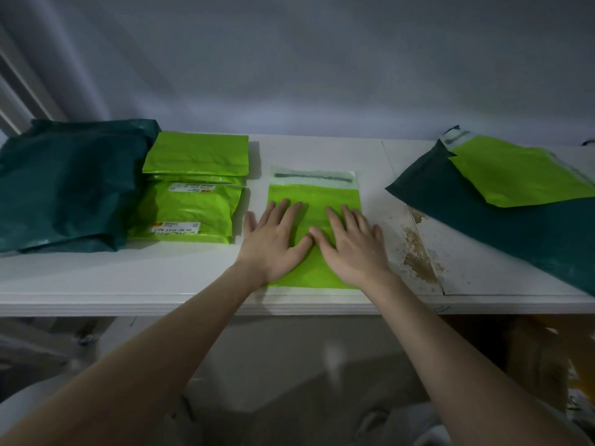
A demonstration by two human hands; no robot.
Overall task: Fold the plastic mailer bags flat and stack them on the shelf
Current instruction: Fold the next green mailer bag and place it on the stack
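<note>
Mailer bag [314, 201], lime, lies on the shelf [128, 278] under left hand [273, 239] and right hand [351, 246], fingers flat; folded stack's [193, 194] label reads "E034".

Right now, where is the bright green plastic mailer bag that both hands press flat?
In the head view, the bright green plastic mailer bag lies mid-shelf near the white shelf's front edge, under the left hand and right hand.

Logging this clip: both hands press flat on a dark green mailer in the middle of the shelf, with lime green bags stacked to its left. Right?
Not quite. The head view shows the mailer under the left hand and right hand is lime green, not dark green. The rest holds: flat hands, lime stack to its left.
</note>
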